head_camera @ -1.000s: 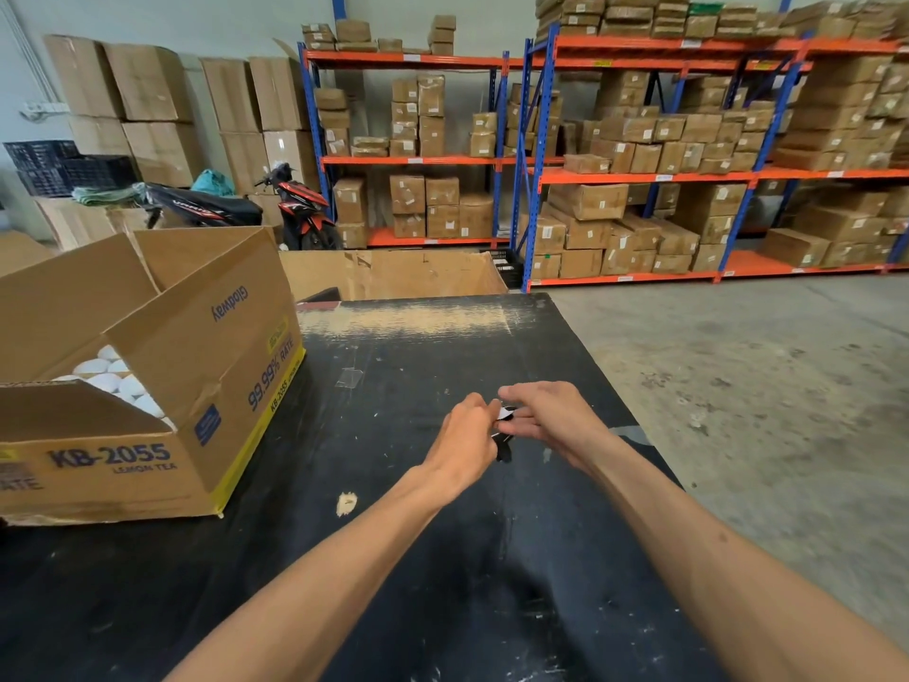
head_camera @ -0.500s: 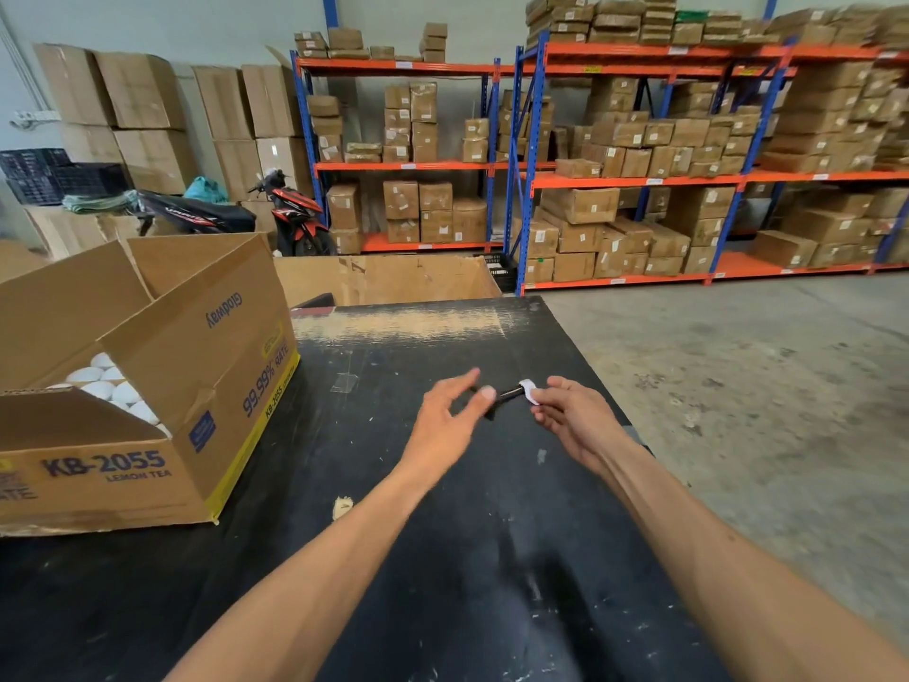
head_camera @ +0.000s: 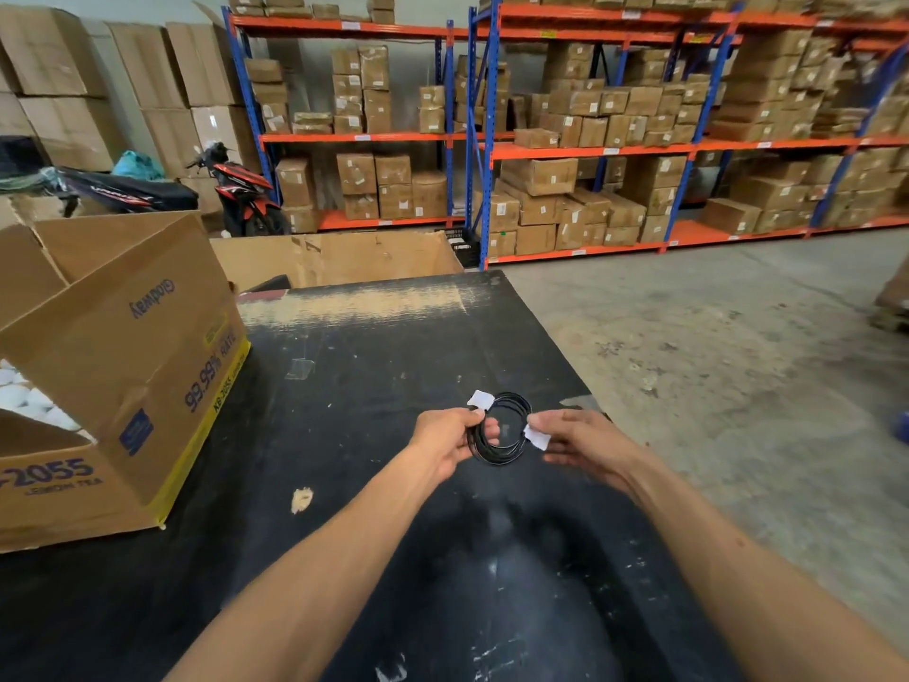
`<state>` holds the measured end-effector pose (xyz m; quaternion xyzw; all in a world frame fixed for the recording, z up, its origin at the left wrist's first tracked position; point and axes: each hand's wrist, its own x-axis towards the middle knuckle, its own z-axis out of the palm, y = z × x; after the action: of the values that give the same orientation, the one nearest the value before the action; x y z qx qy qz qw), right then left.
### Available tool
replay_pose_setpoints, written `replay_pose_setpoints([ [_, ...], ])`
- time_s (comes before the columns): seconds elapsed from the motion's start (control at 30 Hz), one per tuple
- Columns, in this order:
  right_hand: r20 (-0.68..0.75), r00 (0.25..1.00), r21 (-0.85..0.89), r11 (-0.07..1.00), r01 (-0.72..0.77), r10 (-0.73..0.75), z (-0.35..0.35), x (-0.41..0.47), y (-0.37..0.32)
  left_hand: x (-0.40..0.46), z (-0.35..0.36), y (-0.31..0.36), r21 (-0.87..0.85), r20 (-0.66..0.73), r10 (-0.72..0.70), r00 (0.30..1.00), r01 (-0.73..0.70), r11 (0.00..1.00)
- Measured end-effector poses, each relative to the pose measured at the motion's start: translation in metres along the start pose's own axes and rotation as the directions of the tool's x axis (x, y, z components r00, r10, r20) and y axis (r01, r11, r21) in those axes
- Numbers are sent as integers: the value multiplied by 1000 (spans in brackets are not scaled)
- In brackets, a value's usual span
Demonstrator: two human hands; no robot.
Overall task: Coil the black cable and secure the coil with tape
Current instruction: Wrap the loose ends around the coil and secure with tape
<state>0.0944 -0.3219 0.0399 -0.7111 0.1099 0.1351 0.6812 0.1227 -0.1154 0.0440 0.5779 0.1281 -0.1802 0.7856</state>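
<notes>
Coil (head_camera: 498, 459) of thin black wire hangs just above the table (head_camera: 374, 386), near its right edge, held between both hands. Left hand (head_camera: 445, 443) is clamped on the coil's left side, a finger through the loop, so the turns stay bunched. Right hand (head_camera: 585, 447) pinches a white tag (head_camera: 537, 438) on the opposite side, probably to steady that end. Second tag (head_camera: 480, 400) stands at the top.

Bare left hand (head_camera: 442, 438), right hand (head_camera: 588, 443)
</notes>
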Motion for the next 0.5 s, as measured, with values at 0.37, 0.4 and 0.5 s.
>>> replay_pose_setpoints([
  [0.37,-406,913,-376,919,-120,-47,-7,48,32,57,8,-32,424,-126,75,989,-15,905],
  [0.4,-416,908,-397,908,-133,-49,-6,53,35,62,8,-34,466,-149,98,984,-18,885],
  [0.5,-420,907,-412,897,-162,-29,-3,68,40,73,3,-40,551,-214,107,971,29,834],
])
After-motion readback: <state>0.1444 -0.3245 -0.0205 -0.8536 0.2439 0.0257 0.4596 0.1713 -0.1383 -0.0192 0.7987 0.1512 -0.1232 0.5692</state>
